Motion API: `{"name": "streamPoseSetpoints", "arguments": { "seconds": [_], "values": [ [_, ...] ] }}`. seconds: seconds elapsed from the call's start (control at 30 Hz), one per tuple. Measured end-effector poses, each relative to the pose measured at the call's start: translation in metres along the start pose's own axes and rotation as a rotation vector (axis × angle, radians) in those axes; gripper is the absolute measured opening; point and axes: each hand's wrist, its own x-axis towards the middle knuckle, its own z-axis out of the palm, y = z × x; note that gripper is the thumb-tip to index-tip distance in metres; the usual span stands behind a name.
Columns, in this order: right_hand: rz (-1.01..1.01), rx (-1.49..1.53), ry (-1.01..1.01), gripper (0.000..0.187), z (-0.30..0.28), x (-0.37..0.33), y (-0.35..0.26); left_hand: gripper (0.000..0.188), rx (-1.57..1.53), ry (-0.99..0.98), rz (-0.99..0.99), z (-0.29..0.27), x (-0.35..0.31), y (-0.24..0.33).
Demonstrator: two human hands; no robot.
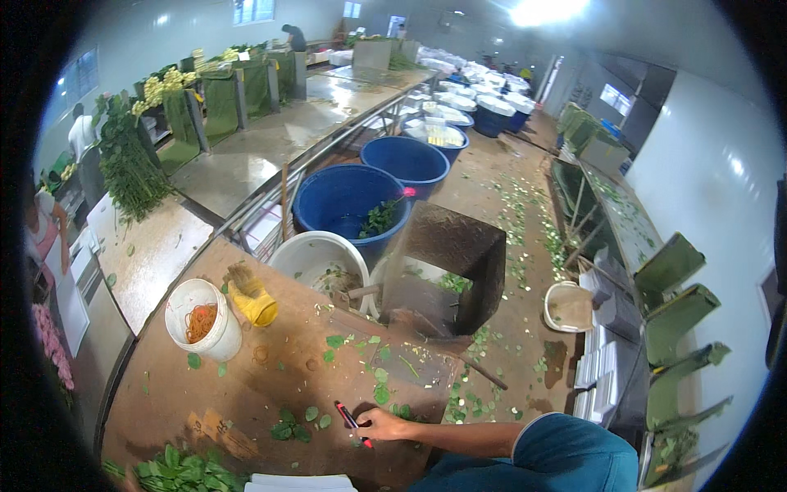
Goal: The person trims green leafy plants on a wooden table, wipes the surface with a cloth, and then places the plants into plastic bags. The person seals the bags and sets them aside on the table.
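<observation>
My right hand (380, 425) is closed around a slim red-and-black pen-shaped tool (348, 416), just above the brown worktable (270, 377). What kind of tool it is cannot be made out for certain. At the lower left lies a bunch of green leafy stems (184, 471). Beside its left end, at the picture's rim, shows a small patch of what looks like my left hand (129, 479); its fingers are mostly hidden. White sheets (299, 483) lie at the near edge. Loose leaves (292, 425) are scattered left of my right hand.
A white bucket of orange rubber bands (202, 321) and yellow gloves (252, 301) stand on the table. Beyond its edge are a rusty metal box (459, 271), a white tub (324, 256) and blue tubs (344, 197). Other people work at the left and far back.
</observation>
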Motion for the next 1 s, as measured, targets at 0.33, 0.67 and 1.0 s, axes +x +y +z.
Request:
{"name": "streamPoseSetpoints", "arguments": {
  "seconds": [0.33, 0.67, 1.0],
  "values": [
    [0.245, 0.219, 0.103, 0.034, 0.013, -0.063, -0.035, 0.042, -0.154, -0.100, -0.112, 0.011, 0.004, -0.049],
    [-0.085, 0.312, 0.055, 0.019, -0.012, -0.029, -0.086, 0.035, -0.133, 0.288, 0.042, -0.018, -0.160, -0.071],
    [-0.109, 0.536, -0.473, 0.020, 0.068, -0.036, -0.198, 0.033, -0.014, 0.153, 0.384, 0.073, -0.320, -0.011]
  ]
}}
